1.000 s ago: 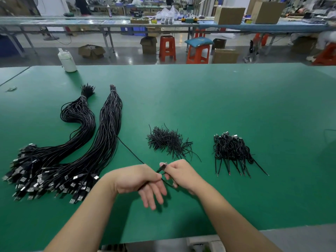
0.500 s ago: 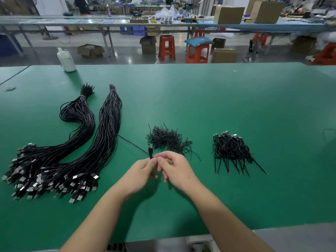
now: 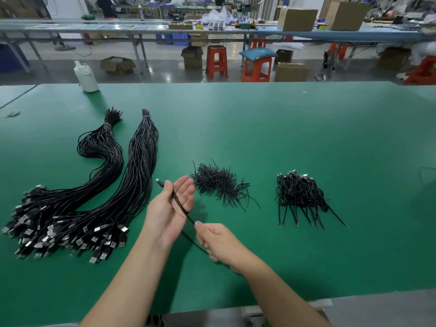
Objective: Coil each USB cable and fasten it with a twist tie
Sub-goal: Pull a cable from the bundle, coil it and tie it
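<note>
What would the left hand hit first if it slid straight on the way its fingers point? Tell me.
The left hand points up and right. Its fingers would most likely meet the pile of twist ties first, though the hand's height above the table is unclear.

Single head-worn wide-angle view, looking forward and down over green table (image 3: 283, 128) — hands close below, workshop beyond
</note>
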Motion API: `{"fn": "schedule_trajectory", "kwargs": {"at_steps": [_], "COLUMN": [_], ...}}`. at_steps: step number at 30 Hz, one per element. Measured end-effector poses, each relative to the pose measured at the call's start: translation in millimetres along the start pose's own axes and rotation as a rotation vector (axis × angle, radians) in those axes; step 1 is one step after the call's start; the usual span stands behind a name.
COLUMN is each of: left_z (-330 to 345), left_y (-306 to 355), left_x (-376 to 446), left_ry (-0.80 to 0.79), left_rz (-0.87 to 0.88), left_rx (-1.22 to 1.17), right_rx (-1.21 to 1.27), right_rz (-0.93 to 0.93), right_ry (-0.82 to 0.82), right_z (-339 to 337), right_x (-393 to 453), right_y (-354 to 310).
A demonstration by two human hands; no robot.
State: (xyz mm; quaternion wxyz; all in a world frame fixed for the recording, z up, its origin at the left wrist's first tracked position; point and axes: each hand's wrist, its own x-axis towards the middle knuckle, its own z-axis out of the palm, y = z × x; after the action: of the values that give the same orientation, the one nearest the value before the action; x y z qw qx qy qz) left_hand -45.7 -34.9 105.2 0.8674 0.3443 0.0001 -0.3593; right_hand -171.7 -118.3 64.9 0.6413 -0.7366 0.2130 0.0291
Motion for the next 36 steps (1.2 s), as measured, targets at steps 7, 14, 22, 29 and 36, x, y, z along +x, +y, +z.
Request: {"fn": "schedule_trajectory", "kwargs": {"at_steps": [7,14,22,29,36], "left_z": [-18.6,-23.4,-12.9,-11.8,-14.7], "left_y": [21.7,10.7,-26.3,4.3,3.9], "left_x": [-16.1,-23.6,7.0,-6.3,-15.9], "left_ry": [-0.427,-0.454,0.213,-0.321,-0.530], "left_rz": [-0.148,-0.601,-0.069,-0.295,-0.456], "left_rx": [0.766,1.301,0.169,0.311,1.536], "right_rx": [-0.289,0.252,0.290,0.577,0.415], "right_rz": [-0.004,0.041,0.073,0.144,0.111], "right_ry": [0.127,0.026,-0.198,-0.162,-0.123], "right_z": [-32.2,-43.8,-18.3,-44.6,-57.6], "right_x": [6.3,4.6,1.7,-0.3,2.7], "right_y": [-0.6,-5.0,12.7,20.9,0.2]}}
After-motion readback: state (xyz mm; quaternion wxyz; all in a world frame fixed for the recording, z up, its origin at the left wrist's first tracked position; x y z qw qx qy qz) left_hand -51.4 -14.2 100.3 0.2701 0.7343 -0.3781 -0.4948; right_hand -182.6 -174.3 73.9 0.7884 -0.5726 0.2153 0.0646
